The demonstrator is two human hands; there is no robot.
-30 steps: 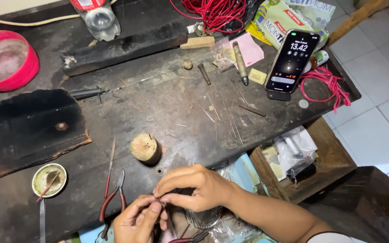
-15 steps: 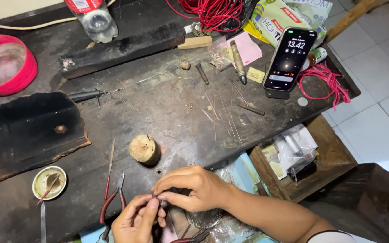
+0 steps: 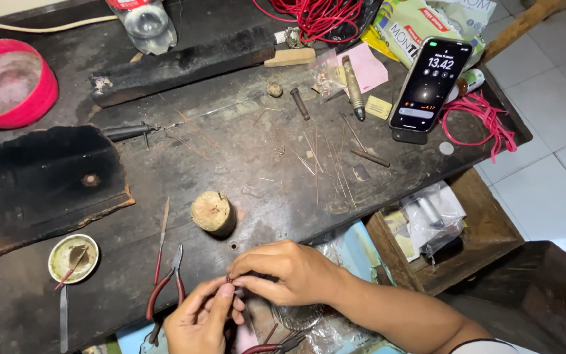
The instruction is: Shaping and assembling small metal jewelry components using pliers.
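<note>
Head view looks down on a dark, scarred worktop (image 3: 165, 196) where both hands meet at its near edge. Left hand (image 3: 199, 321) and right hand (image 3: 289, 272) each pinch, fingertips together, the same tiny dark piece (image 3: 228, 279); it is too small to tell what it is, and it sits between the two hands' fingertips just over the worktop's front rim. Just left of the hands lie red-handled pliers (image 3: 165, 288) and a thin file (image 3: 160, 239). A short wooden stump (image 3: 212, 213) stands upright a little beyond the hands. Further left are a small round tin (image 3: 73, 258) with a stick resting in it and a charred black block (image 3: 40, 183). At the far left corner sits a red bowl (image 3: 9, 82). On the right, well apart from the hands, a phone (image 3: 430, 82) leans with its screen lit, beside a tangle of pink cord (image 3: 483, 121). Thin wires (image 3: 332, 164) lie scattered mid-worktop.
</note>
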